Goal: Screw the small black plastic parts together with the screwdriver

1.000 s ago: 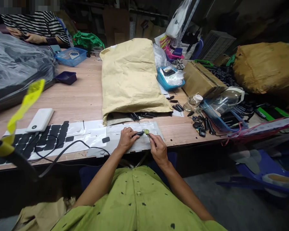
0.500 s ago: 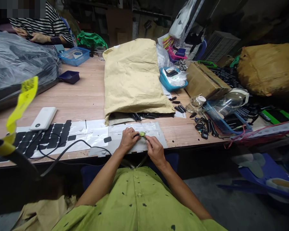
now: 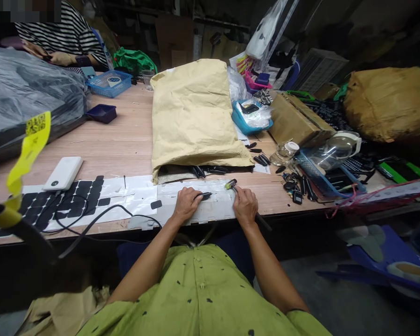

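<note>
My left hand (image 3: 186,204) is closed around a small, long black piece (image 3: 206,196) and rests on the pale board (image 3: 213,210) at the table edge. The tip of the piece points right. To its right, my right hand (image 3: 245,205) grips the handle of a small hammer (image 3: 230,184). The hammer's head has a yellow-green face and a dark end, and stands a little apart from the black piece. Just beyond both hands lies a large cream sack (image 3: 196,116), with several similar black pieces (image 3: 210,171) showing at its open mouth.
On the left are a white power bank (image 3: 63,172), a sheet with black stickers (image 3: 87,196) and a loose cable (image 3: 101,212). A blue basket (image 3: 329,175) with a clear jug, keys (image 3: 294,186) and a cardboard box (image 3: 297,116) stand right. Across the table sits a person in striped sleeves (image 3: 77,35).
My right hand has moved right, carrying the hammer's head away from the black piece. My left hand stays nearly in place, and the piece in it now shows clearly.
</note>
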The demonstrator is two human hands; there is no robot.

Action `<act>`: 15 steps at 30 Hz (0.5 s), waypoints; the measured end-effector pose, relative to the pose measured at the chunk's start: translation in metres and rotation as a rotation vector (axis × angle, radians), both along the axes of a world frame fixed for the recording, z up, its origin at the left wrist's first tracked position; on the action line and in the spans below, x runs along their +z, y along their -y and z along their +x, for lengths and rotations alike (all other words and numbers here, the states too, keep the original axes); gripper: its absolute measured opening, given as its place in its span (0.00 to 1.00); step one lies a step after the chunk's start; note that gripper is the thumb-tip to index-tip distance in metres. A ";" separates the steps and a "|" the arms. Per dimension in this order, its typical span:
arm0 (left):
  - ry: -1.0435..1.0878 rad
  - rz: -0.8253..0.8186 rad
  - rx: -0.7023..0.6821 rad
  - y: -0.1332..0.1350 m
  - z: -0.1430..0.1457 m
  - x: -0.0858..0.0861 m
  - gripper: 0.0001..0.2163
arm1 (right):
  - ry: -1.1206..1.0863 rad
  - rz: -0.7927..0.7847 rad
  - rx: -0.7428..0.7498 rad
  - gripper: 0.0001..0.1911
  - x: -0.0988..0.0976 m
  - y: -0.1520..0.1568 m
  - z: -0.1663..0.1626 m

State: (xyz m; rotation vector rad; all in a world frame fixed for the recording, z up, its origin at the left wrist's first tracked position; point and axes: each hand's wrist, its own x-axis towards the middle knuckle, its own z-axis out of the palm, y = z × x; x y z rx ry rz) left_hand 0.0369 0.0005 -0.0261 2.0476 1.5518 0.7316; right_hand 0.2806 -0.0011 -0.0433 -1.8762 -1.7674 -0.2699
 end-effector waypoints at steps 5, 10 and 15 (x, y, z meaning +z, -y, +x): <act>-0.045 0.017 -0.023 -0.002 -0.005 0.003 0.12 | 0.041 -0.020 -0.028 0.17 -0.002 0.002 -0.008; 0.074 0.060 -0.234 0.037 -0.009 0.014 0.15 | 0.052 -0.016 -0.044 0.17 -0.002 0.001 -0.010; 0.148 -0.140 -0.474 0.093 -0.011 0.002 0.14 | 0.031 -0.017 -0.034 0.17 -0.002 0.002 -0.012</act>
